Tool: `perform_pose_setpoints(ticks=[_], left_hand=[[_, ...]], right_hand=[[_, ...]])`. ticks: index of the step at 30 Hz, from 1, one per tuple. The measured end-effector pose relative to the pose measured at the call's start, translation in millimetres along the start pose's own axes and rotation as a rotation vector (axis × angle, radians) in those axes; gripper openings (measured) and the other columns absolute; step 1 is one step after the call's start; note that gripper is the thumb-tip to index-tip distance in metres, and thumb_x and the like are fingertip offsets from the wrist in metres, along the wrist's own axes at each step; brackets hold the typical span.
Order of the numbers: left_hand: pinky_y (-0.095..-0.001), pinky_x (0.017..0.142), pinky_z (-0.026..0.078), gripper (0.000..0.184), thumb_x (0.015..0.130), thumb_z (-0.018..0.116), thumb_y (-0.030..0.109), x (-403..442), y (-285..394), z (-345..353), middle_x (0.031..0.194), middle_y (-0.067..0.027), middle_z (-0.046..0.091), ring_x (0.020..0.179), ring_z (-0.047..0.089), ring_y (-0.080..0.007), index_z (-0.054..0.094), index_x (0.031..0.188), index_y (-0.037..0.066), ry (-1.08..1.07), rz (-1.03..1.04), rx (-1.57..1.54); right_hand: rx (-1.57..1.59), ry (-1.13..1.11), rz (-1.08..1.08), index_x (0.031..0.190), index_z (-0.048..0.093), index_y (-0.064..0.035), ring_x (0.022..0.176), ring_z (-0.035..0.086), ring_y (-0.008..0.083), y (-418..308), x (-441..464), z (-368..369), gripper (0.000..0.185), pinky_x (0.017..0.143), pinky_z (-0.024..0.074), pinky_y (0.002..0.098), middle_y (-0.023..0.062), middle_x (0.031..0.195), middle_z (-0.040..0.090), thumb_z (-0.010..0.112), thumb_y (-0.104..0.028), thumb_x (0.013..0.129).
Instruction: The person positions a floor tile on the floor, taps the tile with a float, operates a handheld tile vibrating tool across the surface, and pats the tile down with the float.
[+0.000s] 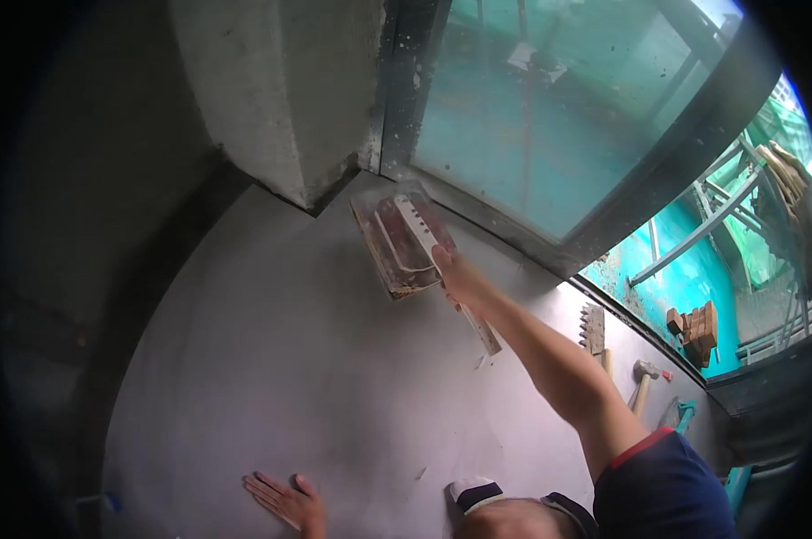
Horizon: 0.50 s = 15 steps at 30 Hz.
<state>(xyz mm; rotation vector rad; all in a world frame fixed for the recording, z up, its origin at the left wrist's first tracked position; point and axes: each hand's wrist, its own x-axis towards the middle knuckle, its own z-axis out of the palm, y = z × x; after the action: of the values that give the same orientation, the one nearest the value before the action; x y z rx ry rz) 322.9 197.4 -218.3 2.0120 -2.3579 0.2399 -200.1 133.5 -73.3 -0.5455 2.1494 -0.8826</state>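
At the lower left, my left hand (285,501) lies flat on the smooth grey floor (289,359), fingers stretched out and nothing under the palm that I can see. My right hand (455,274) reaches far forward, closed around a long white strip with a row of dark holes (415,223). That strip runs over a dirty, dark red rectangular box-like piece (388,247) with a curved pale rim or wire. Whether the strip is joined to the box I cannot tell. The box sits close to the door frame and the wall corner.
A glazed door (550,117) in a dark frame stands ahead. On the right lie a saw-toothed blade (592,328), a hammer (643,382) and a teal-handled tool (684,415). Past the threshold is a stack of bricks (698,332). A concrete pillar (289,99) stands left.
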Motion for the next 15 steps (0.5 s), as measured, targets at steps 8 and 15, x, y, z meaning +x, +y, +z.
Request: perform_pose_setpoints(ticks=[8, 15], left_hand=[[-0.0524, 0.122, 0.008, 0.083, 0.098, 0.041, 0.045, 0.7, 3.7, -8.7, 0.161, -0.0329, 0.008, 0.151, 0.006, -0.0460, 0.014, 0.153, -0.011, -0.013, -0.007, -0.057], [-0.0513, 0.123, 0.008, 0.082, 0.101, 0.033, 0.049, -0.7, 8.5, -14.3, 0.162, -0.0306, 0.007, 0.152, 0.005, -0.0436, 0.012, 0.153, -0.011, -0.104, -0.044, 0.023]], right_hand=[[-0.147, -0.131, 0.026, 0.126, 0.054, 0.0032, 0.049, 0.060, 0.0268, -5.1, 39.7, 27.0, 0.063, 0.041, 0.0479, 0.0397, 0.0166, 0.074, 0.063, 0.038, -0.053, 0.104], [-0.219, -0.009, 0.018, 0.120, 0.058, 0.0094, 0.054, 0.064, 0.0324, 24.9, -23.3, 71.6, 0.070, 0.044, 0.0491, 0.0426, 0.0211, 0.078, 0.065, 0.036, -0.055, 0.104]])
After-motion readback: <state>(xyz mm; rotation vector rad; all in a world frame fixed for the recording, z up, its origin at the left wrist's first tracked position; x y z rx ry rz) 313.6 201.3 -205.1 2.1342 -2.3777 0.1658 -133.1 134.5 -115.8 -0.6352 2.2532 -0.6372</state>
